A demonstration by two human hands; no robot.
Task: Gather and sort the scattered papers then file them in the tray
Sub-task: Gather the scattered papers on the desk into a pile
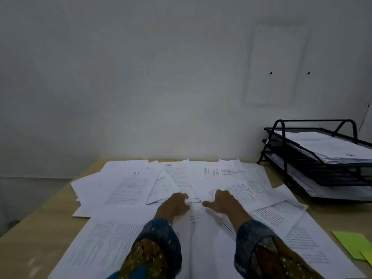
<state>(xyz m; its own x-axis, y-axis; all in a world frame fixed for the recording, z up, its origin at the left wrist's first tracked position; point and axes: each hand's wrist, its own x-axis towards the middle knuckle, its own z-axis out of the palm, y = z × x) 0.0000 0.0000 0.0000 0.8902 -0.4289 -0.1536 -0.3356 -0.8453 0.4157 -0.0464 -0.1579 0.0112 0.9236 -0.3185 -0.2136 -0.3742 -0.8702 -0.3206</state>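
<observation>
Scattered papers (128, 186) are seen spread in overlapping layers across a wooden desk (40, 228), all lying to the left of a black three-tier mesh tray (330, 172), which is set against the wall at the desk's far right corner. Two hands are held close together amid the sheets, well apart from the tray. The left hand (175, 204) is shown with fingers curled at a sheet's edge; whether that sheet is pinched cannot be told through the blur. The right hand (222, 200), the nearer of the two to the tray, is laid on printed pages with the thumb spread; its grip cannot be told either. The tray's long axis is judged to run from the wall towards the desk's near right edge, so filing would be done by a reach rightwards and away. One tray of three tiers is counted, paper visible in each; two green sticky notes (352, 244) lie on its near side; more than a dozen loose sheets are estimated, though no exact count is allowed by the overlap.
</observation>
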